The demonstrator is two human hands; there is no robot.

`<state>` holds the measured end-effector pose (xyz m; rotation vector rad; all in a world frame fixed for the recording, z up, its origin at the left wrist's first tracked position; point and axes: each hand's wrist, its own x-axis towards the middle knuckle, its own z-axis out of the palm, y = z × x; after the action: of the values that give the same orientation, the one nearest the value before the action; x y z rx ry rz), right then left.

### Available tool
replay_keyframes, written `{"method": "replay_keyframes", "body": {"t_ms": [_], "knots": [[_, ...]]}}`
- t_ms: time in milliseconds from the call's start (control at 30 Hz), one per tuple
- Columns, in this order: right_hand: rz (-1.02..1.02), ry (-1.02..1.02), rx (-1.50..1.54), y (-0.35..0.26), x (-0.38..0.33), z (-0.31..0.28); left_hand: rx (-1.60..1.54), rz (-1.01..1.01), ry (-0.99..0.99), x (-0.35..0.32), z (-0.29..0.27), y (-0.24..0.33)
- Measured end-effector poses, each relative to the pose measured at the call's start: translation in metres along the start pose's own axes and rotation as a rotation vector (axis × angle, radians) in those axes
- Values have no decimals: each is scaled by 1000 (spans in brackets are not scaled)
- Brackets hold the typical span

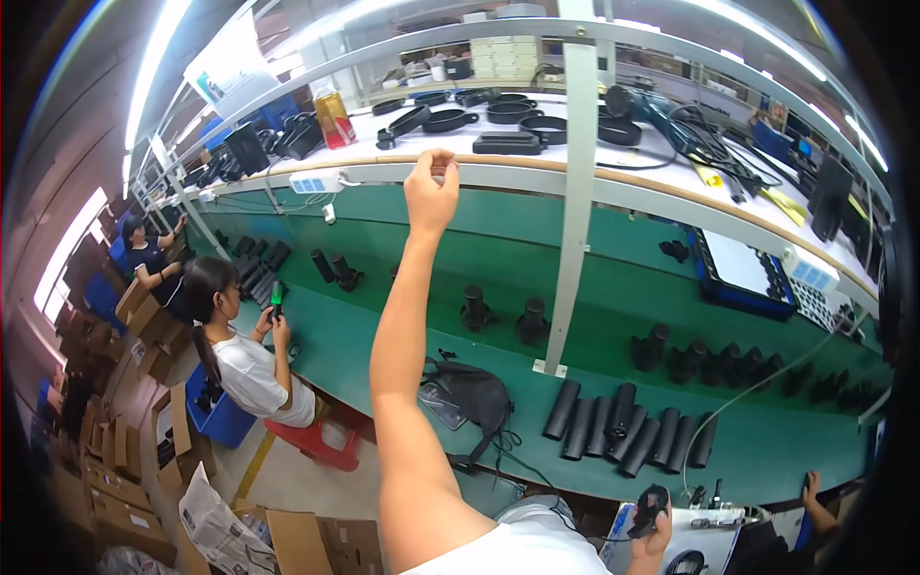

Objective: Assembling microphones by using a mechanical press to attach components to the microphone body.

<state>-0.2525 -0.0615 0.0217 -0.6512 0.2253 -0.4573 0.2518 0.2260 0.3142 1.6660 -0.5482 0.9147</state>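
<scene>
My left hand (431, 196) is raised at the front edge of the upper shelf (383, 165), its fingers curled in. Whether anything sits inside them is hidden. Just right of it on the shelf lies a black rectangular part (508, 143), with several black ring-shaped clamps (448, 120) behind. Low at the right, my right hand (654, 539) grips a dark, irregular black part (649, 511) above a white-topped surface. Several black tubes (623, 436) lie side by side on the green bench, beyond my right hand.
A black bag (474, 398) with cables rests on the green bench (383, 350). A white upright post (573, 211) stands ahead. Black fittings (649, 347) line the back of the bench. At left, a seated person (244, 350) holds a green-and-black object. Another person's hand (813, 487) rests at right.
</scene>
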Motion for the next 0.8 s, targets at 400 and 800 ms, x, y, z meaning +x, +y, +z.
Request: {"method": "replay_keyframes", "body": {"t_ms": [400, 800], "knots": [[401, 305, 11, 0, 63, -2, 934, -56, -6, 125, -60, -117], [343, 355, -82, 5, 91, 22, 652, -4, 119, 115, -32, -105]]}}
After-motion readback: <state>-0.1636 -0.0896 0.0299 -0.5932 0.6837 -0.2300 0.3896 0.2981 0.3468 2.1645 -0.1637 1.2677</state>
